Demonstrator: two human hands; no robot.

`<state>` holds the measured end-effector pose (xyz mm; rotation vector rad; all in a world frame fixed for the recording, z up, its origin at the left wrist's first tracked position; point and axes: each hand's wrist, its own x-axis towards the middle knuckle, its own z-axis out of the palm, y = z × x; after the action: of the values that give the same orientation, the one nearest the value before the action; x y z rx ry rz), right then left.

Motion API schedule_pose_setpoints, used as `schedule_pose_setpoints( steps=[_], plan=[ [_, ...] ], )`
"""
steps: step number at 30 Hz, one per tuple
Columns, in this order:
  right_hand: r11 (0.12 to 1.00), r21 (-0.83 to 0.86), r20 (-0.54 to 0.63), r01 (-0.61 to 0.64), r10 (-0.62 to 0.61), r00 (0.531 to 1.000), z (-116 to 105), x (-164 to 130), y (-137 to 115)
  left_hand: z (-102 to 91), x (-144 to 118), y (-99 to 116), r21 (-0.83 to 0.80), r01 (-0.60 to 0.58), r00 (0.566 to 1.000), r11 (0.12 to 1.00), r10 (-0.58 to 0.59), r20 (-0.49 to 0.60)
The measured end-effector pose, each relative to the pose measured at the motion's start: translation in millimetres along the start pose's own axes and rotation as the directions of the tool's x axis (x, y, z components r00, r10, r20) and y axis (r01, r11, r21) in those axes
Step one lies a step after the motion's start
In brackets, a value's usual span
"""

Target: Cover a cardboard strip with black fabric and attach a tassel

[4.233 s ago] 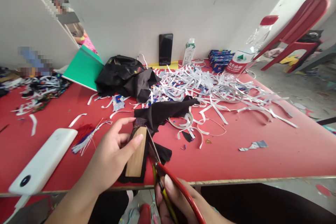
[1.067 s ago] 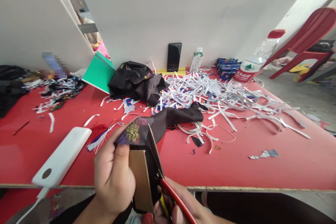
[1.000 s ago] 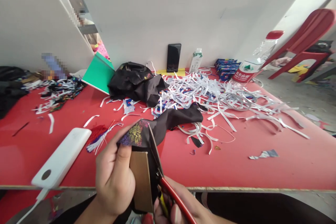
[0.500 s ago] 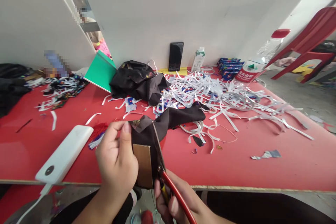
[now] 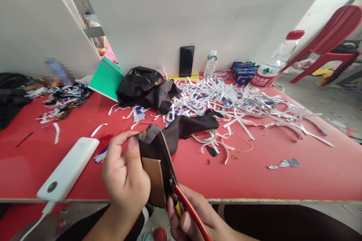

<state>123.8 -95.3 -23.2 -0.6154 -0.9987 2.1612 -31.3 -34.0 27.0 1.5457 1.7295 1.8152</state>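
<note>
My left hand (image 5: 126, 173) pinches the edge of a black fabric strip (image 5: 185, 126) between thumb and fingers, near a small printed emblem. A brown cardboard piece (image 5: 154, 182) lies against the fabric beside my left palm. My right hand (image 5: 192, 211) is wrapped round red-handled scissors (image 5: 171, 165), whose blades point up and away along the fabric by the cardboard. A bit of yellow shows between the fingers and the handles. The far end of the fabric rests on the red table (image 5: 254, 180). Part of the scissors' second handle is hidden by my fingers.
White strip scraps (image 5: 209, 94) heap across the table's middle. Behind stand a black phone (image 5: 186, 61), a carton (image 5: 210, 64) and a large bottle (image 5: 268, 71). A bunched black cloth (image 5: 144, 88) leans by a green board (image 5: 106, 79). A white power bank (image 5: 68, 169) lies left.
The view has shifted slightly, so the table things sit a little further left. Both hands keep their grips, and the cardboard appears slightly lower and more tilted.
</note>
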Motion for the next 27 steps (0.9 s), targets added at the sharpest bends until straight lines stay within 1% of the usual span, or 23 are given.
schedule_pose_setpoints(
  steps=[2, 5, 7, 9, 11, 12, 13, 14, 15, 17, 18, 19, 20, 22, 23, 24, 25, 27],
  plan=[
    [0.998, -0.056, 0.009, 0.001, 0.000, 1.000, -2, 0, -2, 0.2, 0, 0, -0.044, 0.001, 1.000, 0.999, 0.000, 0.024],
    [0.992, -0.124, 0.010, 0.011, -0.009, 1.000, -4, 0, -6, 0.9, 1, 2, -0.037, -0.017, 0.999, 0.999, 0.019, 0.041],
    [0.990, -0.141, 0.032, 0.029, -0.025, 0.999, -5, 0, -8, 0.8, 2, 3, -0.026, -0.021, 0.998, 0.999, 0.023, 0.057],
    [0.989, -0.145, 0.043, 0.037, -0.031, 0.999, -6, 1, -8, 0.0, 2, 3, -0.051, -0.010, 0.997, 0.999, 0.014, 0.079],
    [0.988, -0.150, 0.044, 0.046, -0.040, 0.998, -6, 0, -9, -1.3, 1, 3, -0.121, 0.059, 0.990, 0.991, -0.042, 0.138],
    [0.987, -0.153, 0.037, 0.046, -0.040, 0.998, -6, 0, -10, -1.9, 1, 2, -0.171, 0.129, 0.977, 0.977, -0.096, 0.189],
    [0.987, -0.154, 0.025, 0.043, -0.040, 0.999, -6, -1, -11, -2.4, 1, 1, -0.224, 0.225, 0.951, 0.948, -0.164, 0.260],
    [0.989, -0.147, 0.000, 0.033, -0.033, 0.999, -6, -2, -12, -2.8, 1, 1, -0.266, 0.342, 0.905, 0.901, -0.240, 0.351],
    [0.990, -0.137, -0.032, 0.017, -0.021, 0.999, -6, -3, -14, -3.2, 1, 0, -0.286, 0.465, 0.836, 0.837, -0.309, 0.454],
    [0.992, -0.124, -0.073, -0.010, 0.001, 0.997, -7, -5, -22, -4.2, 3, 0, -0.255, 0.667, 0.662, 0.700, -0.399, 0.635],
    [0.991, -0.132, -0.076, -0.012, 0.002, 0.997, -8, -6, -27, -4.9, 4, -1, -0.222, 0.730, 0.585, 0.647, -0.421, 0.693],
    [0.988, -0.154, -0.074, -0.009, -0.003, 0.997, -10, -7, -34, -6.0, 6, -1, -0.201, 0.763, 0.538, 0.614, -0.431, 0.725],
    [0.981, -0.194, -0.075, -0.015, 0.000, 0.997, -13, -9, -42, -7.3, 8, -1, -0.198, 0.775, 0.524, 0.601, -0.434, 0.733],
    [0.956, -0.291, -0.084, -0.040, 0.016, 0.996, -20, -13, -60, -10.5, 13, -2, -0.230, 0.763, 0.550, 0.604, -0.419, 0.723],
    [0.937, -0.340, -0.089, -0.078, 0.051, 0.995, -24, -15, -70, -12.4, 16, -4, -0.245, 0.754, 0.560, 0.610, -0.401, 0.725],
    [0.917, -0.383, -0.090, -0.114, 0.085, 0.992, -28, -17, -79, -14.3, 18, -5, -0.247, 0.751, 0.555, 0.613, -0.383, 0.739],
    [0.892, -0.425, -0.093, -0.155, 0.128, 0.987, -32, -19, -87, -16.4, 21, -7, -0.233, 0.756, 0.536, 0.612, -0.374, 0.757],
    [0.839, -0.500, -0.095, -0.214, 0.193, 0.977, -40, -23, -99, -20.5, 25, -12, -0.180, 0.771, 0.479, 0.611, -0.370, 0.796]
  ],
)
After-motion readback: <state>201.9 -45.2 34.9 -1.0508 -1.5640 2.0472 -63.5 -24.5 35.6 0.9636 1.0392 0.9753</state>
